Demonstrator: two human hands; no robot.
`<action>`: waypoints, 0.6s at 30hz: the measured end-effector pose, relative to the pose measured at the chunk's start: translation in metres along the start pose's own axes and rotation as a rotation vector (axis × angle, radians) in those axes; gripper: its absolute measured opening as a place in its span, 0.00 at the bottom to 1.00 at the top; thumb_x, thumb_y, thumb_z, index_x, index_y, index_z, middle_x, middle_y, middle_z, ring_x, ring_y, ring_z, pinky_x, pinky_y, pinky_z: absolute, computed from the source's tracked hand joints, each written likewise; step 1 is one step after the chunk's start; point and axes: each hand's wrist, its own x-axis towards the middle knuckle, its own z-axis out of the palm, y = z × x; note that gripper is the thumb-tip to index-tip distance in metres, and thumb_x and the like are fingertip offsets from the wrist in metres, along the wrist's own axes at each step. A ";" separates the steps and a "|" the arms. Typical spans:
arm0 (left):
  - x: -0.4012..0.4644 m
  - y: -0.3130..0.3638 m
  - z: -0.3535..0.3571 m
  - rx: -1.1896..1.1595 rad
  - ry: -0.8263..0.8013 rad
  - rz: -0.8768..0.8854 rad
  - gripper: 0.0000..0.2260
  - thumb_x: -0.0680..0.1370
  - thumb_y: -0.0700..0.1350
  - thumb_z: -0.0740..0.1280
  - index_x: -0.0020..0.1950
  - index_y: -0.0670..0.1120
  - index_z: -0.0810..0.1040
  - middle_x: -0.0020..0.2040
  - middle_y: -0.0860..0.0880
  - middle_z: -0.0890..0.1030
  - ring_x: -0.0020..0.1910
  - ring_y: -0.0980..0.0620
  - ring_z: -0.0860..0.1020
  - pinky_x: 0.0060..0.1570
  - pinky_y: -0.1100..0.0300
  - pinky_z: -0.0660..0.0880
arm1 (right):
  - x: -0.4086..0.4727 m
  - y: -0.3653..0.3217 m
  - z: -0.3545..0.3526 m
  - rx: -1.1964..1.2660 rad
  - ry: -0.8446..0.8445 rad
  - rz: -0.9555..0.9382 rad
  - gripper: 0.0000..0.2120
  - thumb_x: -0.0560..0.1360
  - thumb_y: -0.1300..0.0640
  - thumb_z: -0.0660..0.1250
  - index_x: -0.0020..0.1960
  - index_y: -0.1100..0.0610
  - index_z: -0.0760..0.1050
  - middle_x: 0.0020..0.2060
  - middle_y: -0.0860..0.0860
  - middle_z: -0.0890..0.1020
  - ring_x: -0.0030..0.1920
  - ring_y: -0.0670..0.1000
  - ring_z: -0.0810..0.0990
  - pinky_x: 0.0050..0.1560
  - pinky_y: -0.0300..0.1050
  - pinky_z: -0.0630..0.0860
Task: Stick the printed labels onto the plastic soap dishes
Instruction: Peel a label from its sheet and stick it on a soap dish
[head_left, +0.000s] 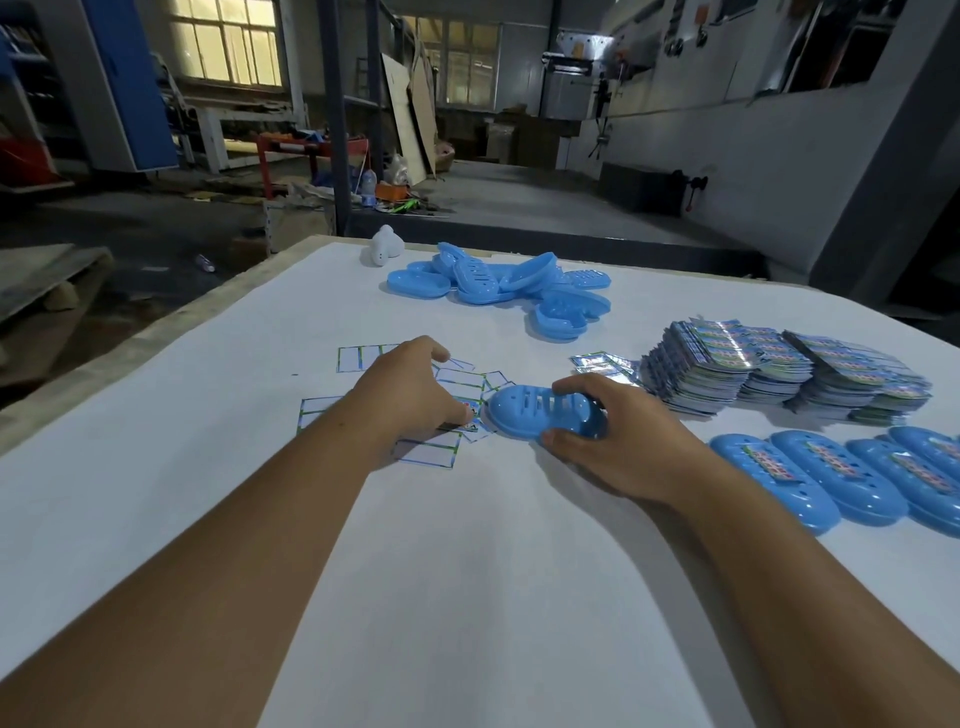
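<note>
between right hand fingers lies soap dish.

labelled dishes cut off rt, label print unreadable

Bare table nearside; label stacks right.

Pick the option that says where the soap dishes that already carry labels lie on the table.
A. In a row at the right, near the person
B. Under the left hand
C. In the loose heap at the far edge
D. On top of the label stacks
A: the labelled soap dishes lie side by side at the right, each with a printed strip on top, while the dishes in the far heap show none.
</note>
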 end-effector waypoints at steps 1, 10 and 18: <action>0.000 0.000 0.000 0.010 -0.028 0.028 0.30 0.69 0.49 0.80 0.67 0.58 0.71 0.61 0.55 0.75 0.44 0.63 0.75 0.32 0.68 0.68 | 0.000 0.000 0.000 0.002 -0.005 0.003 0.26 0.71 0.37 0.72 0.67 0.40 0.72 0.54 0.39 0.77 0.50 0.45 0.74 0.50 0.41 0.69; -0.005 -0.003 0.003 0.012 0.021 0.137 0.21 0.72 0.47 0.76 0.64 0.55 0.77 0.62 0.55 0.78 0.55 0.55 0.77 0.52 0.61 0.72 | -0.003 -0.003 -0.001 0.001 -0.032 0.019 0.27 0.71 0.36 0.71 0.68 0.40 0.71 0.54 0.39 0.77 0.49 0.44 0.74 0.49 0.41 0.69; -0.011 0.019 0.002 -0.405 0.144 0.218 0.28 0.68 0.43 0.80 0.63 0.61 0.74 0.58 0.56 0.74 0.52 0.55 0.79 0.43 0.64 0.75 | -0.003 -0.018 -0.002 0.231 0.148 0.048 0.18 0.74 0.43 0.72 0.63 0.46 0.79 0.60 0.40 0.82 0.58 0.44 0.80 0.61 0.44 0.75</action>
